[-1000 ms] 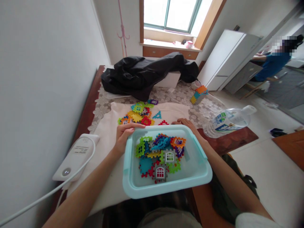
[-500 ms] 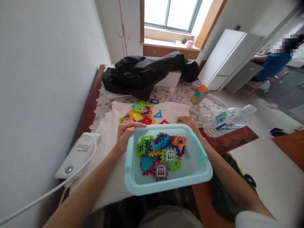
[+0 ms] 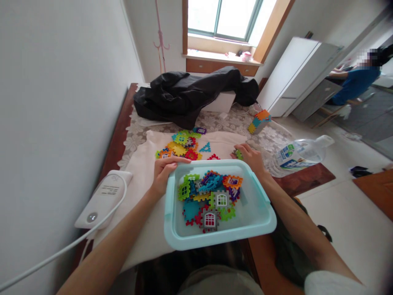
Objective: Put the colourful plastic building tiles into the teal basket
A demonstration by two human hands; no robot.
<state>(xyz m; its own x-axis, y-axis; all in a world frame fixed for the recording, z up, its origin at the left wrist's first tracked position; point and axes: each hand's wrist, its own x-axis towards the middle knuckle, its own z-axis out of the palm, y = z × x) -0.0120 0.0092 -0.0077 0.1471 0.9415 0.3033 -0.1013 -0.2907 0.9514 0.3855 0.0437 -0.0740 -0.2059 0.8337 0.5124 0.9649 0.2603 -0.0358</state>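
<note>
A light-blue plastic bin (image 3: 221,242) is tilted toward me at the table's near edge, with several colourful interlocking building pieces (image 3: 210,198) inside. My left hand (image 3: 164,172) grips the bin's far left corner, fingers along the rim. Beyond the far right corner, my right hand (image 3: 250,157) has its fingers closed on a green building piece (image 3: 238,154), partly covered by the fingers. More loose building pieces (image 3: 179,148) lie in a pile on the white cloth past the bin. A blue triangular piece (image 3: 205,147) and a red piece (image 3: 213,157) lie between pile and right hand.
A large clear plastic bottle (image 3: 302,152) stands at the table's right. Behind it is a small block house (image 3: 259,121). Black fabric (image 3: 196,94) covers the table's back. A white device (image 3: 102,198) with a cable sits at left. A person in blue (image 3: 356,84) is far right.
My right hand has risen slightly and moved away from the bin's rim, bringing the green piece more into view. My left hand and the bin stay nearly in place.
</note>
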